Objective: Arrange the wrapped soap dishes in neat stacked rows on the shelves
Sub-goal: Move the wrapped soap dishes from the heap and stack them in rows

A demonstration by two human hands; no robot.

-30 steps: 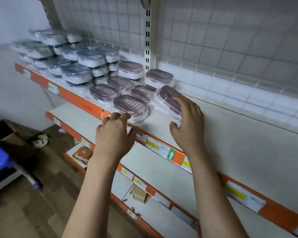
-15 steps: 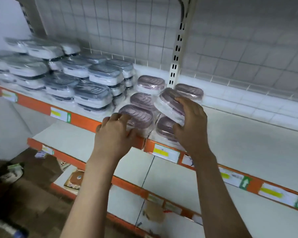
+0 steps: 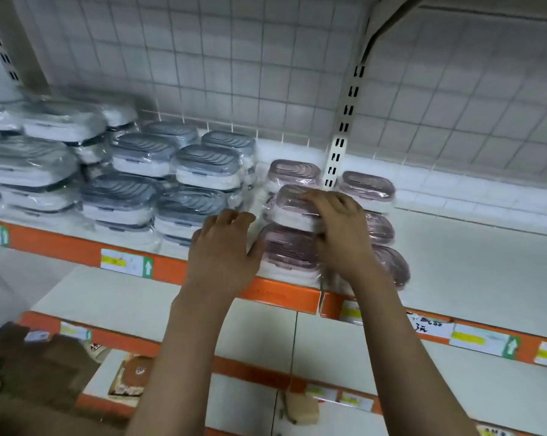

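- landmark: slotted upright post at the back of the shelf; all places below are given relative to it.
- far left of the post: grey-lidded wrapped dishes in stacks, several layers high, film glossy. risk: the stacks look uneven (upper ones sit skewed on lower ones), so a knock on the shelf could set them sliding on the slick wrap.
- left of the post, lower: left hand with fingers loosely spread, holding nothing. its thumb side lies against the front pink dish at the shelf edge; the fingertips are near the closest grey stack. risk: a sideways nudge here pushes the grey stack out of line, or shifts the base of the pink stack.
- just left of the post: right hand curved over the top pink dish, fingers on the lid, thumb side hidden (cannot tell how firm the hold is). this dish sits on the front pink dish, slightly set back. risk: let go while off centre and it slides off, film on film.
- front pink dish sits right at the orange shelf lip. risk: downward pressure from above could tip it over the edge to the lower shelf.
- behind, beside the post: back pink dish; right of the post, three more pink dishes running front to back. partly hidden by the right forearm, so their alignment is unclear (wrist could drag them on withdrawal).
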